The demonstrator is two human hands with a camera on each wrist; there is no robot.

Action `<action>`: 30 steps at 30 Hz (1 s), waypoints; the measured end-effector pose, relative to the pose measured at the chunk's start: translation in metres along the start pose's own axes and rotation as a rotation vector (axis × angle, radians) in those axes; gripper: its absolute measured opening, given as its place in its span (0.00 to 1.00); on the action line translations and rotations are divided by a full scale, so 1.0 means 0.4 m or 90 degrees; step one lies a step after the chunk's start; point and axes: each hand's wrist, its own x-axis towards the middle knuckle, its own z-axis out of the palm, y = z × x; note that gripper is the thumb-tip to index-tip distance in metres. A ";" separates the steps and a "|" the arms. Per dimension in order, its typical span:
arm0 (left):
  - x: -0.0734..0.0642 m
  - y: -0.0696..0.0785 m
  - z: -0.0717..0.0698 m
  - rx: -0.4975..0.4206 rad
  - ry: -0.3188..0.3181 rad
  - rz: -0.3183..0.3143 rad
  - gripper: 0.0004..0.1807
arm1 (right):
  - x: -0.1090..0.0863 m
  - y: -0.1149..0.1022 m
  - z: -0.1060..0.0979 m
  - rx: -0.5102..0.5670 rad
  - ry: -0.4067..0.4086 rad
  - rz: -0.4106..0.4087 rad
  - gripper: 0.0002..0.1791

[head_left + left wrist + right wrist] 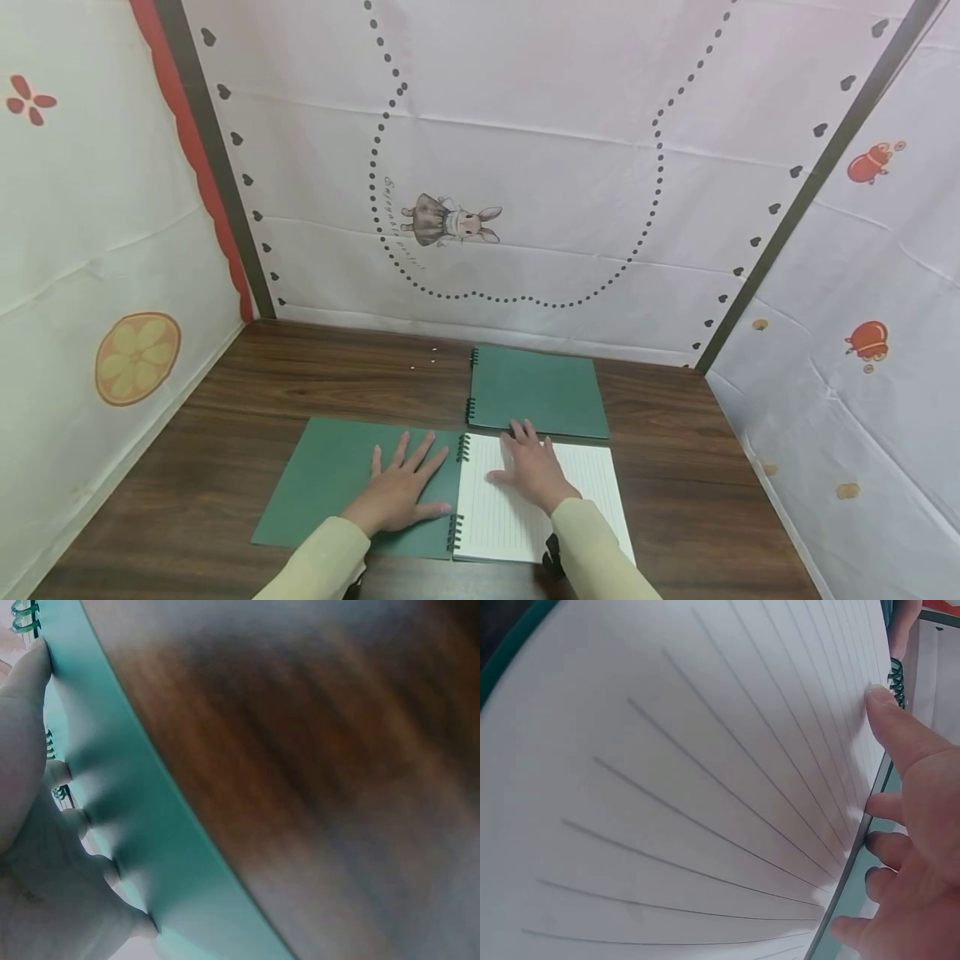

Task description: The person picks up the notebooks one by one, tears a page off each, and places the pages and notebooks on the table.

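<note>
A spiral notebook lies open on the table, its green cover [300,508] folded out to the left and its lined white page [592,500] on the right. On the cover rests my left hand [393,496], fingers spread, the thumb reaching toward the spiral binding [455,533]. My right hand [534,471] rests on the upper part of the page, its fingertips by the lower edge of a closed green notebook [540,390]. In the right wrist view the thumb [904,727] touches the lined page [705,787]. Neither hand grips anything.
The dark wooden table [697,500] extends to both sides. A few small white bits [433,350] lie left of the closed notebook. Printed white cloth walls [525,167] enclose the table at the back and sides.
</note>
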 end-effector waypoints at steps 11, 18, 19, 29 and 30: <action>0.002 0.004 -0.001 0.000 -0.001 0.002 0.47 | 0.003 0.004 0.003 -0.009 0.000 0.007 0.42; 0.001 0.005 -0.004 0.000 -0.003 0.002 0.47 | -0.005 0.000 0.003 -0.005 0.017 0.002 0.42; 0.001 0.005 -0.004 0.000 -0.003 0.001 0.47 | -0.006 -0.001 0.003 -0.004 0.018 0.002 0.42; 0.002 0.002 0.000 0.007 0.003 0.001 0.47 | -0.011 -0.010 0.005 0.011 0.036 -0.001 0.40; 0.002 0.002 0.000 0.007 0.004 0.001 0.47 | -0.010 -0.010 0.007 0.009 0.040 -0.002 0.40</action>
